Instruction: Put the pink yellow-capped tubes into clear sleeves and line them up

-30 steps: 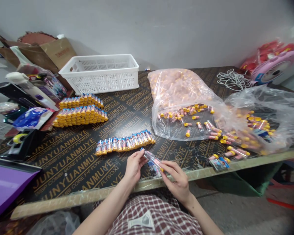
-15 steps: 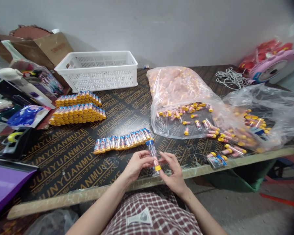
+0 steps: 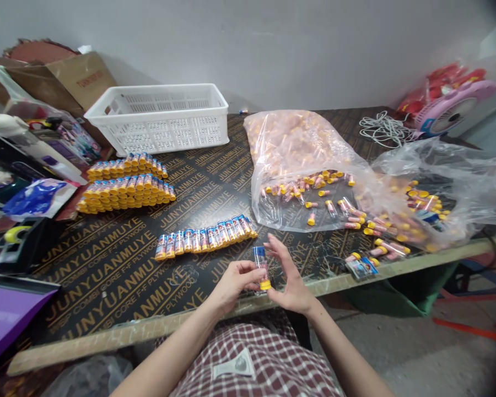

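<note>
Near edge of the dark printed plywood desk (image 3: pixel 119 264), seen from the head camera. Left hand (image 3: pixel 233 281) is pinched on a small clear plastic tube with a yellow cap and blue end (image 3: pixel 261 267); the tube stands roughly upright, yellow cap down, blue end up, just above the desk edge. Right hand (image 3: pixel 287 278) is beside the tube with palm facing it and fingers spread and raised; whether the thumb touches the yellow cap is hard to tell from this angle, so its grip stays unclear.

Just beyond the hands, a single row of labelled tubes with yellow caps (image 3: pixel 204 238) lies side by side on the desk, running slightly uphill to the right. Farther left, a two-tier stack of the same tubes, yellow caps outward (image 3: pixel 124 184). Behind that stack, a white slotted plastic basket (image 3: pixel 159 118) near the wall.

Right of centre, a clear plastic bag of loose yellow-capped tubes (image 3: pixel 301 165) lies open towards the person, some tubes spilling at its mouth. A second crumpled clear plastic bag (image 3: pixel 442 187) sits to its right with more tubes. A small blue printed card (image 3: pixel 361 267) rests near the desk's front edge.

Far left: a brown cardboard box (image 3: pixel 74 80) and a purple flat sheet (image 3: pixel 4 314). Far right corner: a coil of white cord (image 3: pixel 382 127) and a pink fan (image 3: pixel 454 113).
</note>
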Motion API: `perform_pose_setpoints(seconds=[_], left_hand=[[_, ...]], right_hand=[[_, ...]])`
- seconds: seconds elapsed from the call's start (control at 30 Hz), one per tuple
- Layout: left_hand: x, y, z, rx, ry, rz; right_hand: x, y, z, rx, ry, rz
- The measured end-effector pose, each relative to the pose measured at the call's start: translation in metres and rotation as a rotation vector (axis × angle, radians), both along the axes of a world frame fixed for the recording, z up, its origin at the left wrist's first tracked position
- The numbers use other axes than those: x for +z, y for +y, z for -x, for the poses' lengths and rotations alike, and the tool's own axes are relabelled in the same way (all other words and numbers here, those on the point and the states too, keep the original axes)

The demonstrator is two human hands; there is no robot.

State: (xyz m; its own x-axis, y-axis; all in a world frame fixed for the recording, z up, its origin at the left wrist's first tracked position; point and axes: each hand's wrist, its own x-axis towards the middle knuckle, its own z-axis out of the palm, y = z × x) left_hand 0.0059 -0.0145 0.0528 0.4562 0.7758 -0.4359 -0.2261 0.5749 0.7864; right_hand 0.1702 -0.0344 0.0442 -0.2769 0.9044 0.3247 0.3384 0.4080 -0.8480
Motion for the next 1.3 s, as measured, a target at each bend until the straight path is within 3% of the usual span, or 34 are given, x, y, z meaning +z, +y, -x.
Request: perform_pose_setpoints(seconds=[0.13, 0.27, 0.43, 0.63, 1.0, 1.3], left_hand=[[0.0, 0.003, 0.0, 0.008, -0.08, 0.017], [-0.002, 0.005, 0.0, 0.024, -0.121, 0.041], [-0.003, 0.001, -0.004, 0.058, -0.106, 0.054], [-0.003, -0.005, -0.008, 0.064, -0.12, 0.028], [0.002, -0.005, -0.009, 0.13, -0.096, 0.058], [0.002, -0.009, -0.011, 0.139, -0.097, 0.085]], right_hand=[[0.005, 0.003, -0.001, 0.136, -0.05, 0.016], [0.004, 0.003, 0.0, 0.104, -0.039, -0.022], [-0.003, -0.002, 0.001, 0.158, 0.06, 0.04], [-0.011, -0.006, 0.004, 0.111, 0.211, 0.1], [-0.004, 0.0, 0.005, 0.174, 0.257, 0.165], [-0.013, 0.001, 0.007, 0.132, 0.28, 0.118]])
